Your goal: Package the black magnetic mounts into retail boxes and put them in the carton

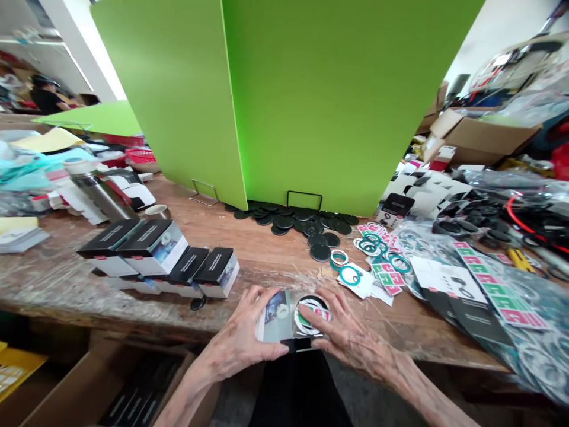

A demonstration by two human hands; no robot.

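Wooden workbench (267,261), left hand (237,338), right hand (351,335), fingers (317,309) spread around product box (278,314)

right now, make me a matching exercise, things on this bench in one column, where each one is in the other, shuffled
Things
1. left hand
2. right hand
3. black discs
4. boxes

Places
A. at the foot of the green panel
B. over the round window of the pack
C. on the bench, left of the hands
D. on the left end of the pack

Pairs
1-D, 2-B, 3-A, 4-C
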